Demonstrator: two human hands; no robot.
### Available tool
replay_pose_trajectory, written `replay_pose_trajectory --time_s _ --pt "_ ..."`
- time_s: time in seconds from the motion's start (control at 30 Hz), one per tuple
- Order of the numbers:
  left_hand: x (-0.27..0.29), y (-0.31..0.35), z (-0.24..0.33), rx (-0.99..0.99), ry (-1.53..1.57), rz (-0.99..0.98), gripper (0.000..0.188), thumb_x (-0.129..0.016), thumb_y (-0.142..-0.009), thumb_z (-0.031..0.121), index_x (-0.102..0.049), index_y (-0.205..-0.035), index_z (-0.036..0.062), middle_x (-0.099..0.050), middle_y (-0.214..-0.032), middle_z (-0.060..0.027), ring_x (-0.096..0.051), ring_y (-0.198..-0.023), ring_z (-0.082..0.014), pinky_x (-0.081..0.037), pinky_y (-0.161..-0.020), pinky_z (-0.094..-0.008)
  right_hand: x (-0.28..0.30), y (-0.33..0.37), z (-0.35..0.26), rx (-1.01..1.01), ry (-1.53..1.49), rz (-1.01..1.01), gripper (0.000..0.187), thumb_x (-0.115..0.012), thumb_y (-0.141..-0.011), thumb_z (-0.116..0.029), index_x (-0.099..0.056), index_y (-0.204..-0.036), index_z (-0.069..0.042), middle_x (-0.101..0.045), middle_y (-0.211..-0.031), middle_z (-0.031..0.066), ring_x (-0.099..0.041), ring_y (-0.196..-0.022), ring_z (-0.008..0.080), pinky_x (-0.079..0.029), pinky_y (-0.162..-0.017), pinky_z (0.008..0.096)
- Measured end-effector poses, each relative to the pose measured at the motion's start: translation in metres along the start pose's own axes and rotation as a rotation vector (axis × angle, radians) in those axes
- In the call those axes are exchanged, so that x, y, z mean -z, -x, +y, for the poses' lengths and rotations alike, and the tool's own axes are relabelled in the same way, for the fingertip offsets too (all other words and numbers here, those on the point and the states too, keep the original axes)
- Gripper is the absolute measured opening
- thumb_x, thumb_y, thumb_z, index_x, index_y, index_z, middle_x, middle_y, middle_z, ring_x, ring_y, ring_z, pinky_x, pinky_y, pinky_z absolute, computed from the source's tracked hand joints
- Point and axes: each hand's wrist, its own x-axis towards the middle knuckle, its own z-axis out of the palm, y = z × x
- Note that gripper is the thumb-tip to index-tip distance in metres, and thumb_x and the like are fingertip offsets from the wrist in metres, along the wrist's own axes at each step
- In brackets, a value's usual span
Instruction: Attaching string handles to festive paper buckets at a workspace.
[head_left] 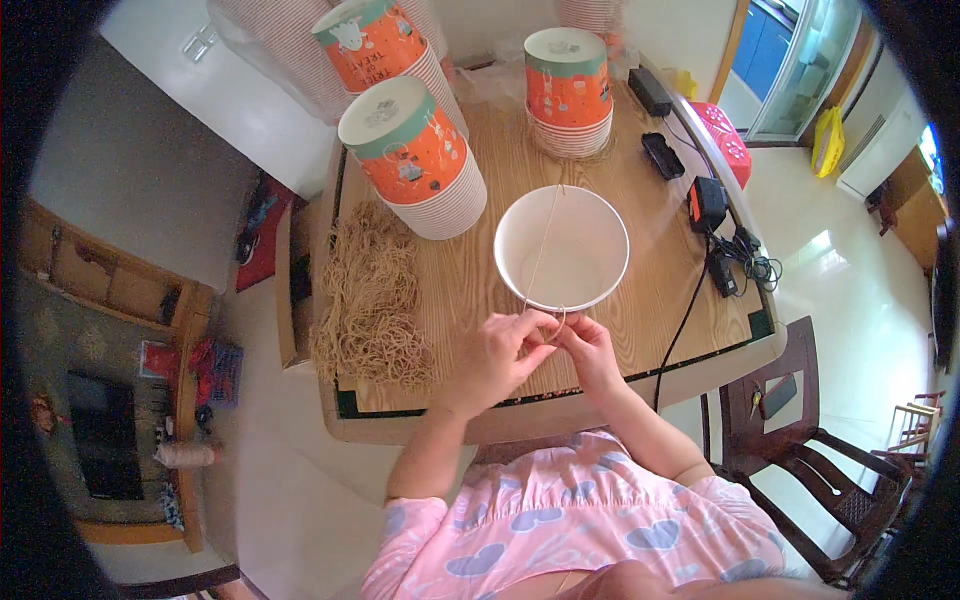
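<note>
An open paper bucket (580, 245), white inside, stands on the wooden table. A thin tan cord (545, 240) runs across its mouth from the far rim to the near rim. Just in front of that near rim, my left hand (500, 358) is closed, its fingertips pinching the cord. Close beside it my right hand (592, 352) is also closed on the cord, which makes a small loop between the fingers. A pile of loose tan cords (370, 300) lies left of my left hand.
Stacks of orange and green paper buckets stand upside down at the left (415, 150) and the far side (568, 90). Along the right edge lie a black-and-orange battery pack (707, 203), a black case (663, 155) and cables (745, 255). A dark wooden chair (800, 430) stands at the right.
</note>
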Motion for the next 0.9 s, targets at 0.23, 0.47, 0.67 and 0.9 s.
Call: replay_pose_trajectory --time_s 0.23,0.47,0.67,0.9 --pt "-0.06 0.01 -0.017 0.289 0.373 0.38 0.016 -0.056 -0.086 0.013 -0.055 -0.097 0.0021 -0.065 -0.081 -0.013 -0.064 -0.072 -0.0257 -0.048 -0.061 -0.0347 0.005 -0.002 0.005 -0.02 0.129 -0.013 0.013 -0.055 -0.087 -0.011 -0.058 -0.092 0.001 -0.062 -0.088 0.0038 -0.057 -0.083 0.0111 -0.045 -0.077 0.0254" --pt "-0.067 0.001 -0.043 0.345 0.581 0.523 0.015 -0.054 -0.087 0.005 -0.06 -0.097 -0.0047 -0.067 -0.084 -0.0093 -0.064 -0.079 -0.014 -0.049 -0.069 -0.0254 -0.01 0.006 -0.015 0.128 0.223 0.009 0.011 -0.054 -0.088 -0.008 -0.058 -0.092 0.002 -0.061 -0.086 0.0041 -0.056 -0.08 0.0099 -0.045 -0.075 0.0244" --pt "-0.068 0.002 -0.045 0.423 0.79 0.486 0.017 -0.06 -0.083 0.006 -0.063 -0.097 -0.0029 -0.066 -0.086 -0.0099 -0.064 -0.073 -0.0147 -0.05 -0.066 -0.024 -0.002 -0.002 -0.01 0.151 0.327 0.005 0.01 -0.056 -0.086 -0.004 -0.057 -0.093 0.003 -0.06 -0.085 0.0037 -0.057 -0.082 0.0097 -0.046 -0.075 0.0229" --pt "-0.066 0.0 -0.048 0.4 0.646 0.44 0.014 -0.064 -0.079 0.006 -0.066 -0.09 -0.0032 -0.065 -0.084 -0.0094 -0.061 -0.072 -0.0121 -0.049 -0.067 -0.0241 -0.006 -0.002 -0.007 0.246 0.502 0.035 0.008 -0.06 -0.083 -0.002 -0.058 -0.09 0.001 -0.059 -0.08 0.0017 -0.054 -0.076 0.008 -0.044 -0.069 0.0227"
